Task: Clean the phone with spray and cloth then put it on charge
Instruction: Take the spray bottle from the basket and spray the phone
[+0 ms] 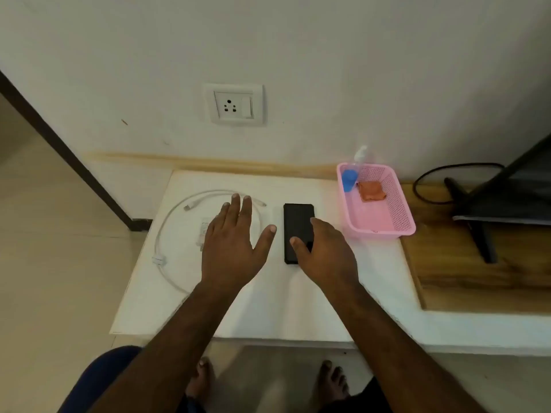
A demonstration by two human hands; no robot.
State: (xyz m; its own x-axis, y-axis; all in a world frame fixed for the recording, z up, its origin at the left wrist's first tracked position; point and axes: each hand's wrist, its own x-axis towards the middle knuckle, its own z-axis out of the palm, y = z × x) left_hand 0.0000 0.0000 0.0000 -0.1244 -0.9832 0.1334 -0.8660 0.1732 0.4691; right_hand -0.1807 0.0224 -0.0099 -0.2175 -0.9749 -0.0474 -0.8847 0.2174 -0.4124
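A black phone (295,225) lies flat on the white table (268,308), screen dark. My right hand (325,251) hovers over its near right part, fingers apart and holding nothing, thumb across the lower screen. To the left, my left hand (235,242) is spread wide above a white charger adapter (202,234), which it partly hides. A white charging cable (167,231) loops around that hand. A pink basket (384,216) at the right holds a clear spray bottle with blue liquid (350,177) and a folded orange cloth (371,190).
A white wall socket with a switch (235,105) sits on the wall above the table. At the right, a wooden board (465,278) carries a dark monitor stand (483,228) and a black cable (429,186). My bare feet show below the table's front edge.
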